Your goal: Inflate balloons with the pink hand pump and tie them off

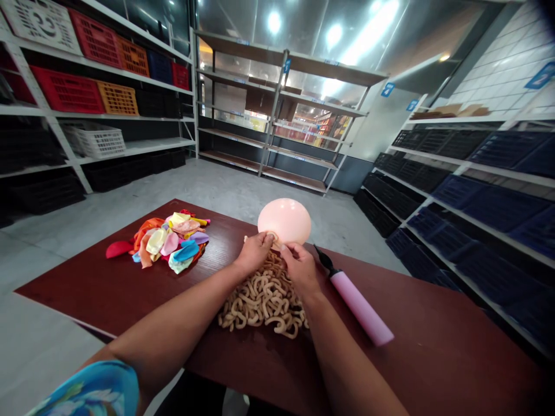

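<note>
A round pink balloon [285, 219], blown up, stands out beyond my hands over the far side of the table. My left hand [256, 252] pinches the neck end of it from the left. From the right, my right hand [299, 263] has its fingers closed at the same neck. The knot or opening is too small to make out. Below both hands lies a heap of tan, curled pieces [264, 297], partly hidden by my forearms. A pink hand pump [362, 306] with a black nozzle rests to the right of my right hand.
A pile of limp balloons [173, 240] in many colours lies on the left of the dark red table [143, 300]. Shelves with crates [95, 40] stand left, a bare metal rack [273, 115] behind, and dark blue bins [485, 202] on the right.
</note>
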Demonstrator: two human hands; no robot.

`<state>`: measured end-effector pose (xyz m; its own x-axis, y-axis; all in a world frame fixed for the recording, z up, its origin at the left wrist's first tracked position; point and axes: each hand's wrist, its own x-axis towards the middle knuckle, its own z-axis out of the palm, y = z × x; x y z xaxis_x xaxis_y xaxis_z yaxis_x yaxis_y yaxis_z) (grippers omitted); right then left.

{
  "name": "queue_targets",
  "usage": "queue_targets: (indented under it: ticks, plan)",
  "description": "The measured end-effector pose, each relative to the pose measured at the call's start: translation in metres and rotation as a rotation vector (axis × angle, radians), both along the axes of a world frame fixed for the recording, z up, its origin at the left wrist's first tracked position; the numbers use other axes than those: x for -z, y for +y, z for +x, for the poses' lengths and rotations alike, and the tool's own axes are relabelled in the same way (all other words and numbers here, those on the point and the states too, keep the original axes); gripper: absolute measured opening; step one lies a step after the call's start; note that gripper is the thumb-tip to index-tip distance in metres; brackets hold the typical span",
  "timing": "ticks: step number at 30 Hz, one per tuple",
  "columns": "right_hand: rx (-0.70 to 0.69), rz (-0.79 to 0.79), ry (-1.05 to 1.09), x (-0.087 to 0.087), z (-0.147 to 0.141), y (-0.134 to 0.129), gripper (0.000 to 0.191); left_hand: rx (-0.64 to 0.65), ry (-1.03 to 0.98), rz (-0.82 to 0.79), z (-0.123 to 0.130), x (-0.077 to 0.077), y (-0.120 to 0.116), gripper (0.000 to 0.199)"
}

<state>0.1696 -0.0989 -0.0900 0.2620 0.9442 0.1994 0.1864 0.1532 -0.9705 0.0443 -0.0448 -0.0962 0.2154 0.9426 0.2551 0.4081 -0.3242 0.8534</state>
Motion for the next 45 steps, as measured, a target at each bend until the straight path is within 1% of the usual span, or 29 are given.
queue_targets:
  ticks: [2, 4, 7, 9, 13, 16, 23, 27, 30, 33, 36, 41, 45]
  plan:
    - [-0.073, -0.072, 0.104, -0.002, -0.001, -0.001, 0.023, -0.026, 0.033, 0.004, -0.001, 0.001, 0.003, 0.039]
    - [-0.156, -0.148, 0.255, -0.003, -0.001, -0.001, 0.023, -0.039, 0.091, 0.023, -0.002, 0.002, 0.003, 0.039]
    - [-0.217, -0.177, 0.432, -0.002, 0.001, 0.0, 0.025, -0.015, 0.163, 0.067, 0.0, 0.005, 0.002, 0.038]
    - [-0.208, -0.167, 0.451, 0.0, 0.002, 0.002, 0.026, 0.02, 0.19, 0.09, 0.002, 0.007, -0.001, 0.037]
    - [-0.146, -0.124, 0.403, 0.004, 0.003, 0.005, 0.027, 0.057, 0.221, 0.143, 0.004, 0.005, -0.005, 0.035]
    - [-0.114, -0.112, 0.44, 0.005, 0.003, 0.006, 0.029, 0.09, 0.226, 0.156, 0.004, 0.003, -0.007, 0.037]
    - [-0.114, -0.212, 0.565, 0.006, 0.004, 0.006, 0.035, 0.149, 0.143, 0.164, 0.002, 0.004, -0.007, 0.038]
    - [-0.159, -0.291, 0.64, 0.009, 0.008, 0.008, 0.036, 0.193, 0.129, 0.179, 0.002, 0.005, -0.007, 0.038]
    - [-0.164, -0.33, 0.684, 0.01, 0.01, 0.008, 0.035, 0.221, 0.149, 0.173, 0.001, 0.004, -0.007, 0.037]
    - [-0.148, -0.304, 0.69, 0.01, 0.009, 0.007, 0.033, 0.229, 0.168, 0.168, 0.001, 0.002, -0.008, 0.036]
    - [-0.131, -0.246, 0.641, 0.007, 0.005, 0.006, 0.029, 0.241, 0.173, 0.151, 0.0, 0.002, -0.007, 0.035]
    - [-0.029, -0.102, 0.556, 0.005, -0.003, 0.006, 0.027, 0.271, 0.069, 0.12, 0.001, 0.006, -0.004, 0.037]
    - [0.014, -0.087, 0.534, 0.009, -0.004, 0.006, 0.028, 0.301, 0.018, 0.099, 0.001, 0.007, -0.003, 0.04]
